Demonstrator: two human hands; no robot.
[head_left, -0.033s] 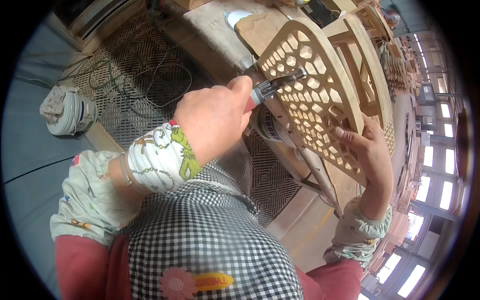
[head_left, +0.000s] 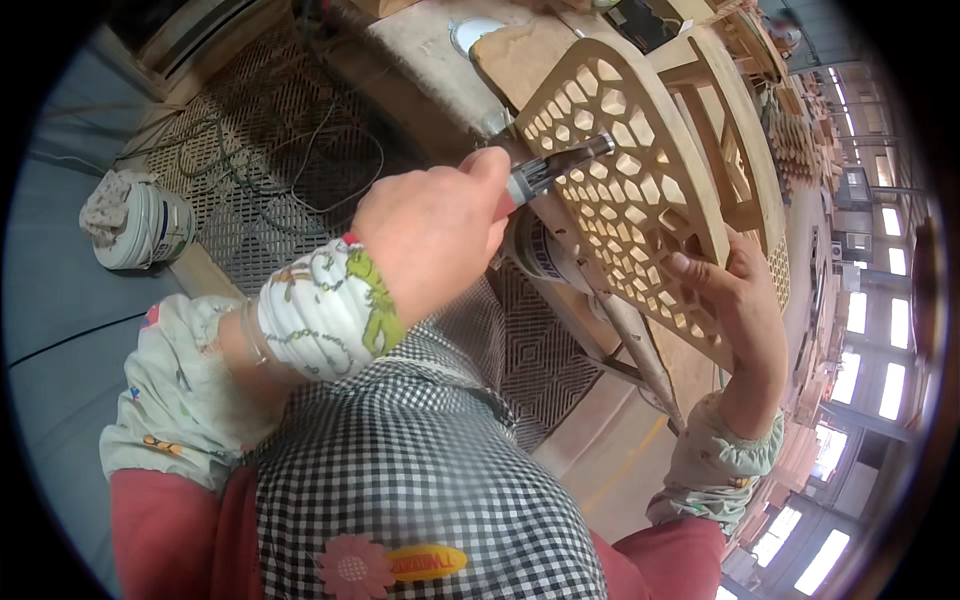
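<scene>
My left hand point(head_left: 430, 225) is closed around a hand tool point(head_left: 522, 184) with a red grip, a grey collar and a slim dark metal tip. The tip lies over the upper part of a wooden panel point(head_left: 662, 195) pierced with many angular holes. I cannot tell whether it touches the wood. The panel stands tilted and is joined to a wooden frame point(head_left: 735, 130) behind it. My right hand point(head_left: 740, 295) grips the panel's right edge, thumb on the pierced face and the other fingers partly hidden behind.
A workbench point(head_left: 430, 65) with a round white lid point(head_left: 475, 36) runs behind the panel. An open bucket point(head_left: 540, 250) sits below it. On the left stands a white bucket point(head_left: 160, 225) topped with a rag, near cables point(head_left: 225, 160) trailing over slatted matting. Stacked wooden parts point(head_left: 790, 140) lie at right.
My left hand and wrist have shifted very slightly, the tool with them. The panel and my right hand stay practically where they were.
</scene>
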